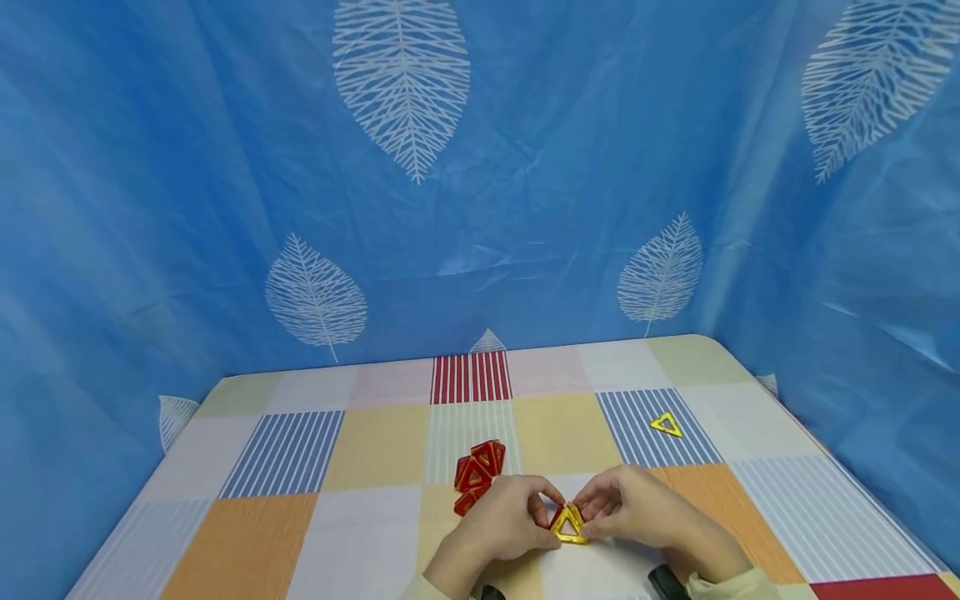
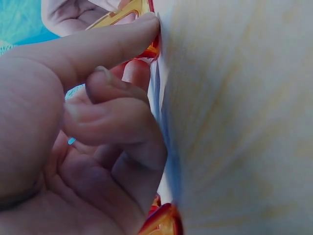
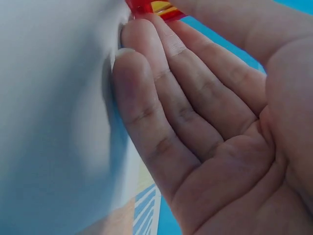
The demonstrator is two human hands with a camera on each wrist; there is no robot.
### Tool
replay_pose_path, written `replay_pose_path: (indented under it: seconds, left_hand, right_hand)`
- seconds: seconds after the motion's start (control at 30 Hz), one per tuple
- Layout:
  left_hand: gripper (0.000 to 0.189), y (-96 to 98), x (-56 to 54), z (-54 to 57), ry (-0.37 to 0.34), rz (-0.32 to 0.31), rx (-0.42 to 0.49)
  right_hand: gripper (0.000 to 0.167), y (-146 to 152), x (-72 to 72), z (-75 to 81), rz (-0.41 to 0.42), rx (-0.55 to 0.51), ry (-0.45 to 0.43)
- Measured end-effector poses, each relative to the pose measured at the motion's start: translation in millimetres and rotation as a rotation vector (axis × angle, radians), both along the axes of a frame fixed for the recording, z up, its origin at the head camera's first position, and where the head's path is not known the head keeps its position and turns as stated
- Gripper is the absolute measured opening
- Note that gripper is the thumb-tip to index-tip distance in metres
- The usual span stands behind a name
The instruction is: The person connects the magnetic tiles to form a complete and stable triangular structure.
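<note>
No readable text — no labels, numbers.

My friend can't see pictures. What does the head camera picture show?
Two hands, left hand and right hand, pinch a yellow triangle on a checked table. Red triangles lie nearby.

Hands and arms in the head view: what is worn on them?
Both the left hand and right hand are bare: no gloves or rings visible. Pale cream sleeve cuffs show at the wrists, with dark wrist-mounted devices at the frame's bottom edge.
</note>
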State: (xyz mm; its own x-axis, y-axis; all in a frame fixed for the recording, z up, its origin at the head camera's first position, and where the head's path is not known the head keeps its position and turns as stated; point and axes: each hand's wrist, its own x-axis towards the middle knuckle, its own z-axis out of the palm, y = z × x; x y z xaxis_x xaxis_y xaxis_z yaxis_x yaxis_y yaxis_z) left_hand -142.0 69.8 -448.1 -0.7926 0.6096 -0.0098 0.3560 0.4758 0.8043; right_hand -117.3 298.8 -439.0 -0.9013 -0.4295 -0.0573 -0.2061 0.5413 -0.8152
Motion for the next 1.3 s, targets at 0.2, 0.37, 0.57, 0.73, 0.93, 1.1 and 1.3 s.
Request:
replay_pose_path:
  seconds: [0.2, 0.37, 0.57, 0.73, 0.93, 1.1, 1.3]
  left_hand:
    - [0.032, 3.3, 1.0, -0.1, 0.023, 0.009, -0.009]
    - [0.032, 3.0, 2.8, 0.0, 0.009, 0.015, -0.03]
    - [0.031, 2.9, 1.6, 1.7, 0.043, 0.006, -0.028]
    - [0.033, 2.9, 0.5, 2.1, 0.05, -0.001, -0.024]
    - [0.049, 1.4, 0.2, -0.7, 0.095, 0.002, -0.065]
    - [0.059, -0.8, 0.6, -1.8, 0.156, 0.026, -0.13]
    - [0.057, -0.4, 0.1, -0.2, 0.146, 0.04, -0.151]
  right_hand:
    - [0.02, 1, 1.0, 0.4, -0.005, 0.014, 0.005]
    - [0.02, 0, 1.9, -2.1, -0.003, 0.018, 0.001]
    - [0.023, -1, 0.2, -2.6, -0.01, 0.02, 0.025]
    - [0.028, -1, -0.2, -1.5, -0.012, 0.018, 0.011]
    - [0.022, -2, -1.6, -4.9, 0.003, 0.034, 0.036]
    - [0.018, -2, -5.7, -7.6, -0.015, 0.026, 0.092]
    - [0.017, -2, -13.3, -8.7, -0.087, 0.091, 0.202]
